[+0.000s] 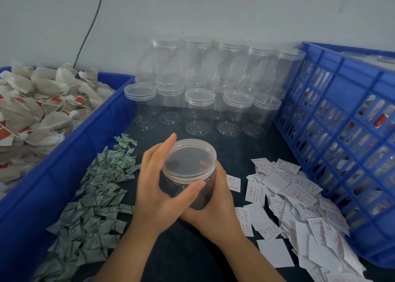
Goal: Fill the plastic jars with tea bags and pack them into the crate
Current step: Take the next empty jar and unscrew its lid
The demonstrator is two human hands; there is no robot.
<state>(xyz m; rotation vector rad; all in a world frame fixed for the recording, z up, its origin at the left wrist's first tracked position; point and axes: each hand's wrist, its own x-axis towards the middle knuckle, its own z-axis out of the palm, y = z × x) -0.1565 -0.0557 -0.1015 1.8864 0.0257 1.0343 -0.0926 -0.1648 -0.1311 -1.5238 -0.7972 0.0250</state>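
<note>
I hold a clear plastic jar (190, 170) with its lid on, tilted toward me above the dark table. My left hand (158, 181) wraps round the lid rim, thumb in front and fingers at the far left side. My right hand (215, 200) cups the jar's body from below and the right. The jar looks empty. Tea bags (36, 113) with red tags are heaped in a blue bin (89, 132) at the left. A blue slatted crate (333, 119) stands at the right, with filled jars showing through its slats.
Lidded empty jars (205, 89) are stacked in two layers against the back wall. A pile of small green-printed sachets (94, 196) lies left of my hands. White paper slips with red print (297, 213) spread to the right. A dark cable (89, 31) runs down the wall.
</note>
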